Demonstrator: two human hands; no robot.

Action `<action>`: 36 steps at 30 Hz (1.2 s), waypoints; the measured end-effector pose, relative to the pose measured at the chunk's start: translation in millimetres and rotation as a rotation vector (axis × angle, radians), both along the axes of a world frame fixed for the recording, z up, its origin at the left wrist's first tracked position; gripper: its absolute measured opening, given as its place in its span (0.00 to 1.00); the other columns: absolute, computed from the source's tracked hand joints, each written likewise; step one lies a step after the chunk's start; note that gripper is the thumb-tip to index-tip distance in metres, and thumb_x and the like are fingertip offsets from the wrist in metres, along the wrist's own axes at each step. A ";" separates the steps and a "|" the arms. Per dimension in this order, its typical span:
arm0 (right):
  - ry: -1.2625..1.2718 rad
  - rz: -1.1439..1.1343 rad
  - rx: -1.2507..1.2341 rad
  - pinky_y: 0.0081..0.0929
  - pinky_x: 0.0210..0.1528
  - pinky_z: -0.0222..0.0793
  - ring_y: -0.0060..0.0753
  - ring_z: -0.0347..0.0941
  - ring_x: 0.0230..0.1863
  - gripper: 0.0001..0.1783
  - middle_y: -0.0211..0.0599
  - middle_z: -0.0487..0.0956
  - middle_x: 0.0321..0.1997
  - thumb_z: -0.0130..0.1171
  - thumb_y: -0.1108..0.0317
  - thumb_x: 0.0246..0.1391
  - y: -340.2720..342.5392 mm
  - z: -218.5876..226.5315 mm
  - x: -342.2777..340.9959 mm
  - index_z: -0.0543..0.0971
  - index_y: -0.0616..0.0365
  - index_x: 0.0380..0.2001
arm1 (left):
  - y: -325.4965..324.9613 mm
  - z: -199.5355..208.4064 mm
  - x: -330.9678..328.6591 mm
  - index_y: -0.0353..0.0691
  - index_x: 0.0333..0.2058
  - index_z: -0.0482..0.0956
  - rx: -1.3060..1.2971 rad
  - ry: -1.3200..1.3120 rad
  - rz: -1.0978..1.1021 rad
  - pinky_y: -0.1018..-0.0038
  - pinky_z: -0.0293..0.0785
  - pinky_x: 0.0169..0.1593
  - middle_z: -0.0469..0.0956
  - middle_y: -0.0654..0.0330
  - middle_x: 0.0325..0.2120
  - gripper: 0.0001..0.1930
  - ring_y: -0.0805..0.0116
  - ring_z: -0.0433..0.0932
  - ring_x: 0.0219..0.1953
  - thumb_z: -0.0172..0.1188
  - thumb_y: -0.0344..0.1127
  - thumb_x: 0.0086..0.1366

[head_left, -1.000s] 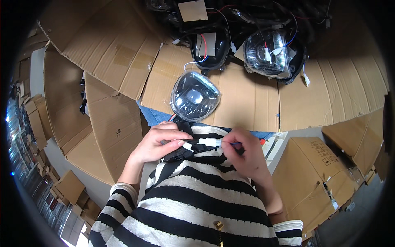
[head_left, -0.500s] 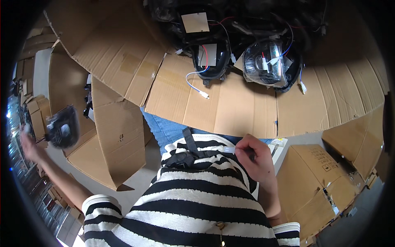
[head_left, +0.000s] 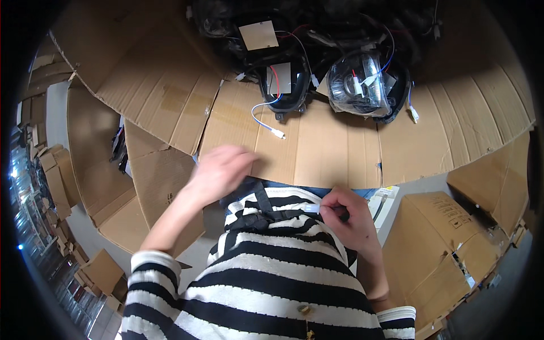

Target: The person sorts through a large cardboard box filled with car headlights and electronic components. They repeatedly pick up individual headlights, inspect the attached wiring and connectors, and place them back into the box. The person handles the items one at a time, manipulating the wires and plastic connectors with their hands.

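Observation:
My right hand [head_left: 348,215] is closed in front of my waist. Its thumb and forefinger pinch a small pale, translucent piece [head_left: 311,208], mostly hidden, whose kind I cannot make out. Over the near edge of the cardboard flap [head_left: 317,147] hovers my left hand [head_left: 222,170], slightly blurred, with its fingers loosely stretched to the right and nothing seen in them. Beyond it lies a black lamp unit [head_left: 283,88]; its blue-white wire ends in a white connector [head_left: 277,134]. To the right of that sits a lamp with a clear lens [head_left: 360,85], wrapped in plastic film.
More dark lamp units [head_left: 258,35] and loose wires fill the back of the large box. An opened carton [head_left: 96,170] holding dark parts stands at my left. On my right are a closed carton [head_left: 436,243] and a white object [head_left: 382,207].
My left hand has come back from the far left to the flap edge. The bagged dark lamp that was beside it over the left carton no longer shows. My right hand has hardly moved.

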State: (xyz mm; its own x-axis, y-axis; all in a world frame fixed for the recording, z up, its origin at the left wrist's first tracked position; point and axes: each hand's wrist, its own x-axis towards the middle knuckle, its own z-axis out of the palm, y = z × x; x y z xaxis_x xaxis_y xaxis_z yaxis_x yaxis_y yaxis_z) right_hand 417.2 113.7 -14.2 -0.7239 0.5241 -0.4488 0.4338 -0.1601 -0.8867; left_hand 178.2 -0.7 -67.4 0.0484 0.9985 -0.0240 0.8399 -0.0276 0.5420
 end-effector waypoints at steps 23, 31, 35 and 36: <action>0.013 -0.070 -0.021 0.17 0.23 0.58 0.22 0.62 0.21 0.02 0.33 0.68 0.22 0.53 0.76 0.42 -4.3 -11.7 0.2 0.71 0.61 0.22 | 36.6 -10.9 26.1 0.35 0.28 0.70 -0.700 -1.175 0.217 0.83 0.62 0.29 0.69 0.68 0.19 0.03 0.80 0.66 0.23 0.51 0.29 0.57; 0.124 -0.097 0.082 0.18 0.25 0.57 0.24 0.61 0.22 0.02 0.33 0.67 0.21 0.53 0.77 0.42 0.2 -12.2 0.7 0.71 0.62 0.22 | 17.9 -7.4 29.3 0.36 0.30 0.71 -0.767 -1.548 0.137 0.87 0.60 0.28 0.68 0.71 0.21 0.03 0.85 0.63 0.23 0.51 0.28 0.58; 0.100 -0.068 0.115 0.18 0.25 0.58 0.25 0.62 0.22 0.02 0.33 0.67 0.20 0.53 0.77 0.41 0.0 -11.3 -1.7 0.71 0.62 0.21 | 24.7 -0.9 29.8 0.36 0.30 0.71 -0.773 -1.446 0.068 0.87 0.60 0.29 0.68 0.71 0.22 0.03 0.86 0.63 0.25 0.51 0.28 0.58; 0.084 -0.058 0.116 0.19 0.25 0.59 0.26 0.62 0.22 0.02 0.33 0.67 0.20 0.53 0.77 0.41 -0.1 -10.8 -1.1 0.70 0.62 0.21 | 25.5 -1.0 30.7 0.36 0.30 0.71 -0.771 -1.440 0.057 0.87 0.60 0.30 0.68 0.71 0.22 0.03 0.86 0.63 0.25 0.51 0.28 0.58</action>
State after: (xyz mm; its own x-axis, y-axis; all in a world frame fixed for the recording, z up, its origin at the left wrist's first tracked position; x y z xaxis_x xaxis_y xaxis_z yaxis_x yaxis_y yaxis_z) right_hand 416.1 113.6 -25.0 -0.7230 0.6110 -0.3224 0.3507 -0.0775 -0.9333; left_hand 208.9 24.9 -68.5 0.4366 0.7737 -0.4591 -0.3518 0.6166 0.7043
